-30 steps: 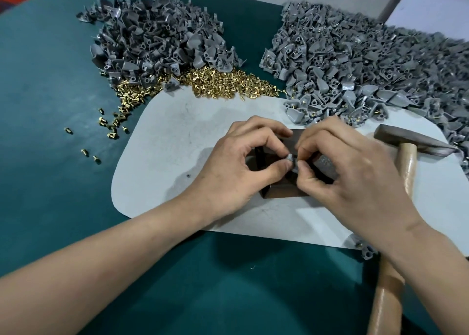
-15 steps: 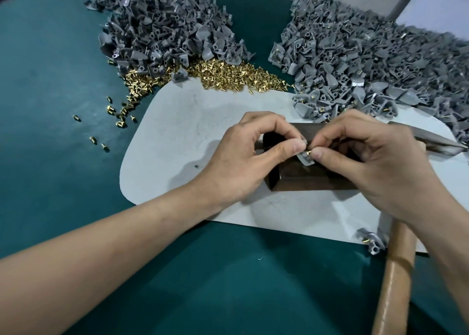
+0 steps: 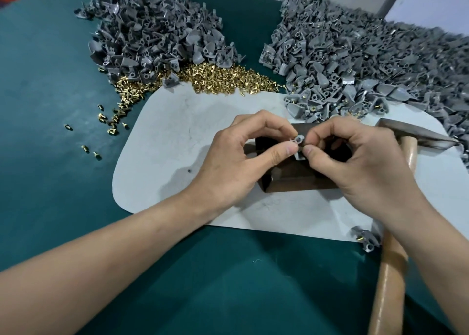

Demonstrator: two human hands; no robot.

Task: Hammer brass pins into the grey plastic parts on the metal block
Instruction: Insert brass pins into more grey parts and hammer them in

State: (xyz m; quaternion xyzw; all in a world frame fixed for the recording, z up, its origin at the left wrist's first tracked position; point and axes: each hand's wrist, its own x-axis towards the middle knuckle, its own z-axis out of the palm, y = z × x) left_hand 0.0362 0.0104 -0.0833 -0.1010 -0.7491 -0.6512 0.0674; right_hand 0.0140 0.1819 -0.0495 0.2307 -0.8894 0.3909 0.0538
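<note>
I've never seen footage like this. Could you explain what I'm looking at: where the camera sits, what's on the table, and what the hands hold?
No machine here: a person's bare hands, filmed by a camera on their head, looking down. The left hand and right hand both pinch one small grey plastic part over a dark metal block on a white mat. Behind lie a left pile and right pile of grey parts and a heap of brass pins. A hammer lies at the right, ungripped.
</note>
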